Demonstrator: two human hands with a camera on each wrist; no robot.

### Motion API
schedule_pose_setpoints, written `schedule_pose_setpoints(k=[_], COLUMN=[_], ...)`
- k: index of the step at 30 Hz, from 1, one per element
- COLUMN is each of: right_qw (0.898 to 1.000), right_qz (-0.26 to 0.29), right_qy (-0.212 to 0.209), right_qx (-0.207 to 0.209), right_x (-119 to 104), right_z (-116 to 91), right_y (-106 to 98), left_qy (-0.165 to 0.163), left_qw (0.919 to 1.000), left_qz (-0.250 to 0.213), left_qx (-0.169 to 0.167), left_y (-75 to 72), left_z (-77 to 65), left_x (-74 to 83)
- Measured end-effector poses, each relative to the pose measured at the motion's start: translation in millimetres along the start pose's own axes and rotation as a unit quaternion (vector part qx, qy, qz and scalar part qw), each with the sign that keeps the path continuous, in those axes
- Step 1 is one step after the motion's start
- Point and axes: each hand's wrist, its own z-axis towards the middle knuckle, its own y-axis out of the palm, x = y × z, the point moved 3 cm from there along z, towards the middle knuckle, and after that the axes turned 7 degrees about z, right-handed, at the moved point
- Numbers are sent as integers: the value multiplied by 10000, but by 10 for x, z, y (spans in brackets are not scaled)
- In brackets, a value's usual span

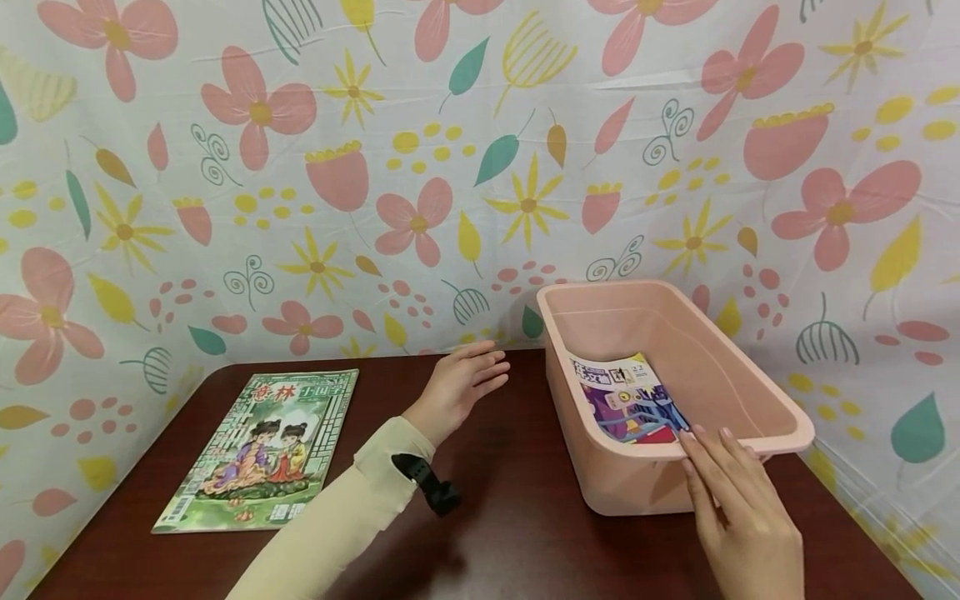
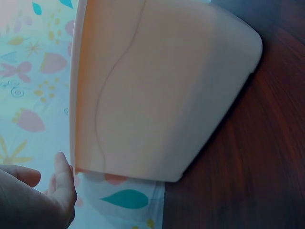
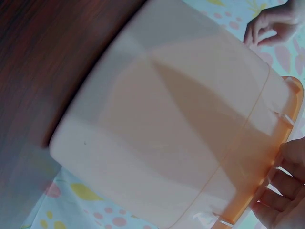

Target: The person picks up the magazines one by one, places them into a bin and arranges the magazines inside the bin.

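My left hand (image 1: 461, 387) hangs above the table between a green magazine and a pink plastic bin (image 1: 637, 483), fingers extended, holding nothing. In the left wrist view, its fingers (image 2: 63, 183) appear beside the bin's edge. My right hand (image 1: 742, 508) rests its fairly straight fingers on the bin's near rim. The right wrist view shows those fingers (image 3: 281, 183) along the rim, beside the bin's outer wall. Inside the bin lies a purple and white magazine (image 1: 618, 400), partly hidden by the rim. The green magazine (image 1: 277, 450), its cover showing two cartoon figures, lies flat at the left.
The dark reddish-brown table (image 1: 502, 508) carries the bin and the green magazine. A flower-patterned cloth (image 1: 465, 167) hangs behind the table and along its sides. A black strap (image 1: 423, 483) circles the left sleeve's cuff.
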Motion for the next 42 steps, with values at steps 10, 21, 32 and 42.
schedule_pose_setpoints(k=[10, 21, 32, 42], right_qw=[9991, 9992, 9989, 9991], right_qz=[144, 106, 127, 127], right_qy=[-143, -116, -217, -210], right_qx=[366, 370, 384, 359], right_x=[-35, -22, -6, -5], right_z=[23, 18, 10, 14], right_y=[-5, -14, -8, -2], left_qy=[-68, -103, -92, -62], left_qw=[9999, 9988, 9972, 9944], left_qz=[86, 194, 349, 518], left_qx=[89, 442, 662, 923], left_y=[-264, -541, -840, -1141], left_z=[-89, -166, -255, -302], left_x=[-43, -105, -167, -170])
